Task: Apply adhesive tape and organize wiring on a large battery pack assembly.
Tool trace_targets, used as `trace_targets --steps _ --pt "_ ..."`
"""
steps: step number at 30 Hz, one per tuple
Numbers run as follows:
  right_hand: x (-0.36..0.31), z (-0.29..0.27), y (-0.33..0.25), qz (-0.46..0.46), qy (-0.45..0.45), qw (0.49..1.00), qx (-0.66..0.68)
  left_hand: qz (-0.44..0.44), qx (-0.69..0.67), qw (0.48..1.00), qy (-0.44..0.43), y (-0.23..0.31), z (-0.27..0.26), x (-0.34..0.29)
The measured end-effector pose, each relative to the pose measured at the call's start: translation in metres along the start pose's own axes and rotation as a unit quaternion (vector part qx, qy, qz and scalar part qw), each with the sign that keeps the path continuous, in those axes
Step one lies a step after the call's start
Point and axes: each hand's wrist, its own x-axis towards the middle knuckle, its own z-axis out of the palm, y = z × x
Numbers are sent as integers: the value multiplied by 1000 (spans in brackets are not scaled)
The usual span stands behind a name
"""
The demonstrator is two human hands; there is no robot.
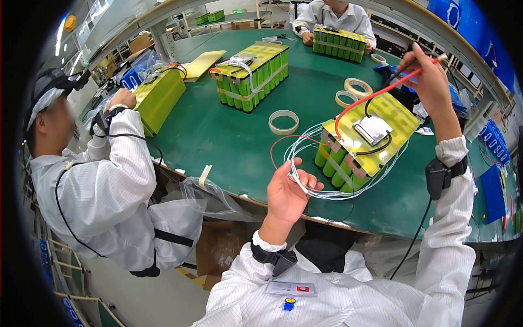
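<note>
A battery pack of green cells with a yellow top plate [400, 113] stands on the table right in front of me. On its top sits a white module [373, 129]. My left hand [290, 192], palm up with fingers curled, holds a bundle of thin white wires [348, 196] at the pack's near left corner. The bundle loops around the pack. A thin red wire [278, 144] arcs beside it. Raised over the pack's far right side, my right hand [432, 82] grips a thick red cable [370, 97] and a black cable [388, 89], both rising from the pack.
Tape rolls [284, 122] lie left of and behind the pack. Another battery pack [253, 76] stands farther back on the green table [218, 147]. A co-worker at left [98, 174] handles a yellow-green pack [159, 102]; another person across [348, 20] holds a pack [339, 44].
</note>
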Motion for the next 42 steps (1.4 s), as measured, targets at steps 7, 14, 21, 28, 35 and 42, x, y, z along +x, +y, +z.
trace_targets --steps 7,14,21,28,35,42 --pt "18 -35 46 174 17 977 121 10 58 992 110 -4 -5 -22" --pt "37 -60 103 216 101 970 43 -8 266 963 44 10 23 -20" --pt "30 -63 98 147 103 884 -432 -63 220 973 1 39 41 21" --pt "21 -47 70 -65 124 883 -448 -66 484 860 145 42 8 12" --pt "-6 12 31 -205 -88 900 -374 141 868 452 153 63 33 19" --pt "-49 58 18 -150 -310 868 -359 94 901 413 -101 72 54 61"
